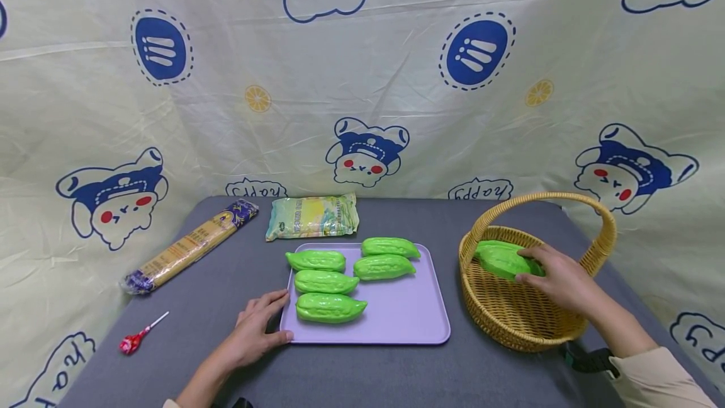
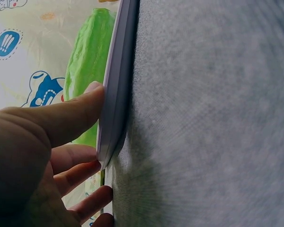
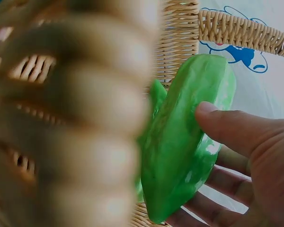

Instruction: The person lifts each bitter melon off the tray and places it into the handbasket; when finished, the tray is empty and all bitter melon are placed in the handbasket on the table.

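My right hand (image 1: 557, 272) reaches into the wicker basket (image 1: 481, 313) and grips a glossy green bitter melon (image 3: 184, 137), thumb on one side and fingers on the other. Another green melon shows partly behind it in the right wrist view, mostly hidden. Several similar bitter melons (image 1: 331, 308) lie on the lilac tray (image 1: 402, 320), three in a left column and two to their right. My left hand (image 1: 255, 329) rests at the tray's front left corner. In the left wrist view its thumb (image 2: 80, 111) touches the rim, fingers spread along the other side.
A long pack of noodles (image 1: 192, 247) lies slanted at the left, with a red lollipop (image 1: 131, 342) in front of it. Behind the tray is a green and yellow packet (image 1: 313, 217). The basket's tall handle (image 1: 544, 197) arches over its opening. A printed curtain (image 1: 396, 93) hangs behind the grey table.
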`<state>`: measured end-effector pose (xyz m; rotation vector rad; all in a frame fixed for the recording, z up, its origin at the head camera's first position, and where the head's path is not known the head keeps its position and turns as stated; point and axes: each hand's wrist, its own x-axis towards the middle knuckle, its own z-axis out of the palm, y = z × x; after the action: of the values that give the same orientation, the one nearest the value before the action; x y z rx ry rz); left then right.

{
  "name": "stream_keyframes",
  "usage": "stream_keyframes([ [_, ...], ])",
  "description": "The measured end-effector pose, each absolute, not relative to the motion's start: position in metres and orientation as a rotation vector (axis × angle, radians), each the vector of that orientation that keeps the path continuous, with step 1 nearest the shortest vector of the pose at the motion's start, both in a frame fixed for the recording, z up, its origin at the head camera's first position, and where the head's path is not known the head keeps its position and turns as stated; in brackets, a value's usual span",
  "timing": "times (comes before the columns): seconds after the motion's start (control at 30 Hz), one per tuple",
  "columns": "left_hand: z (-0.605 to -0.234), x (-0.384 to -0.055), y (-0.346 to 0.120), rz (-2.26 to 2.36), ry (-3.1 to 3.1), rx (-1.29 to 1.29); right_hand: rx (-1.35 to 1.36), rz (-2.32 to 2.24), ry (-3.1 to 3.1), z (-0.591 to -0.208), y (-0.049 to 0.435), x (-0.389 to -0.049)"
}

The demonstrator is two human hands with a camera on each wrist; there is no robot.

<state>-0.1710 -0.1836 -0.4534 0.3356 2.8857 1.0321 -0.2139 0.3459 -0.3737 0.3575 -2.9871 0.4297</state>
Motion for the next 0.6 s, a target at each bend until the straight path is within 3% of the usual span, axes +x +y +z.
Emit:
stream_keyframes([
  [0.6, -0.4518, -0.1696, -0.1824, 1.035, 2.890, 0.343, 0.371, 0.417, -3.014, -0.3688, 0.3445, -0.2234],
])
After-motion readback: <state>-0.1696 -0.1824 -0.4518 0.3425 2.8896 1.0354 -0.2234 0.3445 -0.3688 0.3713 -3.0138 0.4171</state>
